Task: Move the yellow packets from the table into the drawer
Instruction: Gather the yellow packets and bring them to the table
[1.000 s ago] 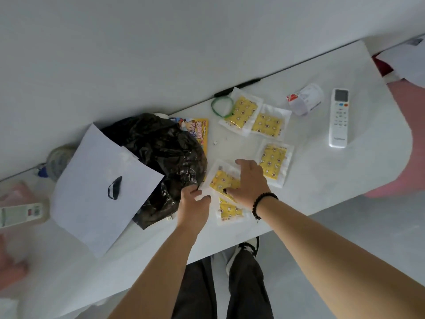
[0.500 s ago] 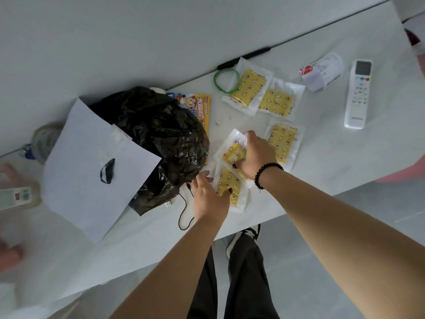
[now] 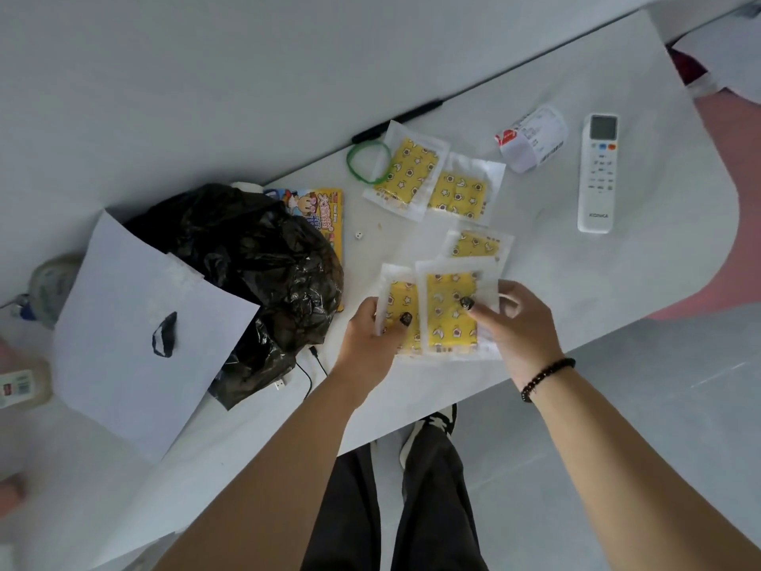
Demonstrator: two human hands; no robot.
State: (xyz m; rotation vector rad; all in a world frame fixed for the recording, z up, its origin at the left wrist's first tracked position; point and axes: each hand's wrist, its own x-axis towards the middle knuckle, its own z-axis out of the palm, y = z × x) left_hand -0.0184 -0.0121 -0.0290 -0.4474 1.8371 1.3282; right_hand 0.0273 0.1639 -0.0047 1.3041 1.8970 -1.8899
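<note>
Since half a second ago both hands have come off the table with a packet each: the two packets that were lying flat under the palms are now being lifted and fanned upright, side by side. The left hand is pinching the left packet, thumb across its yellow face, fingers curled behind its left edge. The right hand is pinching the right packet, thumb on the front, fingers wrapped behind the right edge. The right packet is overlapping the left one's right edge.

A third packet is lying on the white table at 12 o'clock from the right packet, its lower part hidden by it. Two more packets are sitting further off at 12 o'clock, touching each other: the far-left packet is tilted, the far-right packet is beside it at its 4 o'clock. No drawer in view.

A green band is lying at 9 o'clock of the far-left packet, partly tucked under it. A black pen is resting along the table's back edge. A white remote is sitting at 3 o'clock of the far packets, a crumpled paper label between them. A black plastic bag is sitting at 9 o'clock of the hands, covering part of a cartoon box. A white sheet is leaning at the bag's 8 o'clock. A small die is sitting just right of the box.
</note>
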